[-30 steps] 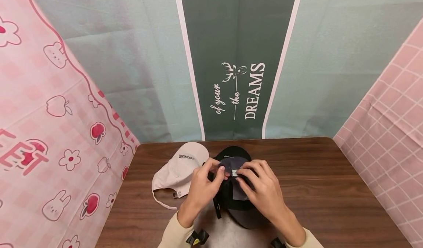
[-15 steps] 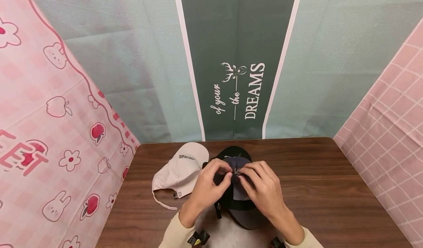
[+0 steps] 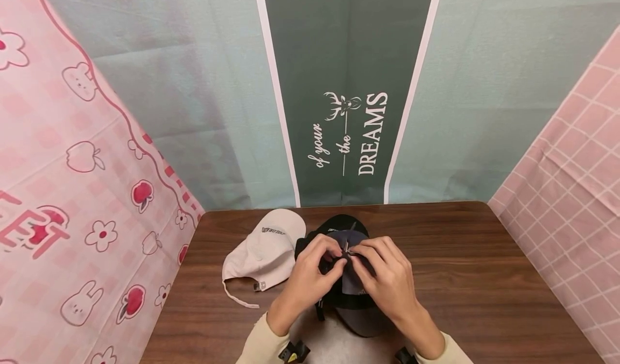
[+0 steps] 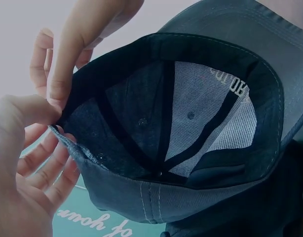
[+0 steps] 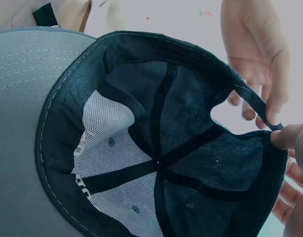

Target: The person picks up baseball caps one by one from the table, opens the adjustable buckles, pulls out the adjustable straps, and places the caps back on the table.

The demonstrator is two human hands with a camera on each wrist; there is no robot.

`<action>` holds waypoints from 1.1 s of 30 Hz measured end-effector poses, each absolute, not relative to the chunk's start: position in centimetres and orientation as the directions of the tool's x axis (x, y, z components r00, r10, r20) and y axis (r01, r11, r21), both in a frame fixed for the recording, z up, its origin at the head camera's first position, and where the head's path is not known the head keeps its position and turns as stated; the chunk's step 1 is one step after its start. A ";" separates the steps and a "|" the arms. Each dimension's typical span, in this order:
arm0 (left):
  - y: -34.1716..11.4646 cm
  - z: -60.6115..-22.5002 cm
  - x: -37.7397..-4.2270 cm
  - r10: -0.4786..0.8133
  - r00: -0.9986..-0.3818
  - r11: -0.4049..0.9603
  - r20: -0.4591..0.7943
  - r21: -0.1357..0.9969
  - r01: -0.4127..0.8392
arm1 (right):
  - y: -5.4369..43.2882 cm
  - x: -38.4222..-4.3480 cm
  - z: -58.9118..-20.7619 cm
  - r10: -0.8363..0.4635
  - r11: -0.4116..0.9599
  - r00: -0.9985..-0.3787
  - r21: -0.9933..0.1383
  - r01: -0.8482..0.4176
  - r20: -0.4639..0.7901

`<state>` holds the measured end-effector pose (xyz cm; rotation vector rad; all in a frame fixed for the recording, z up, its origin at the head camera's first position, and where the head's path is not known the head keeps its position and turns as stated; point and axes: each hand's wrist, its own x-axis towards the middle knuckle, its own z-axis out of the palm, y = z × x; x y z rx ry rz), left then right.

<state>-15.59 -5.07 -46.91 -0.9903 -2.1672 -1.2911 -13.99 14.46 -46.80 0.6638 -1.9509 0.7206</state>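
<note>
Both hands meet at the back of a dark navy cap (image 3: 355, 284), whose bill points toward the person. My left hand (image 3: 310, 275) pinches its adjusting strap (image 5: 252, 101) between thumb and fingers. With bent fingertips, my right hand (image 3: 387, 275) pinches the other side of the back opening, beside a small silvery buckle (image 3: 346, 247). A thin dark strap tip sticks up just above the fingers in the head view. The wrist views look into the crown (image 4: 141, 118), showing dark seam tape and pale mesh behind the front lettering. Fingertips partly hide the buckle.
Left of the hands, a white cap (image 3: 271, 251) lies on the brown wooden table (image 3: 474, 278), its strap undone. A black cap (image 3: 341, 224) sits behind and under the navy one. Patterned cloths hang on both sides and at the back.
My left hand has shifted slightly right, closer to the right hand. The buckle, earlier showing its face, now stands more edge-on, and the strap tip rises above the fingers.
</note>
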 end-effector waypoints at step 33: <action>-5.8 -46.8 -15.6 0.328 -0.621 0.300 0.712 0.544 0.783 | 15.0 -14.5 -46.8 -0.083 0.642 -0.369 -0.234 -0.731 0.926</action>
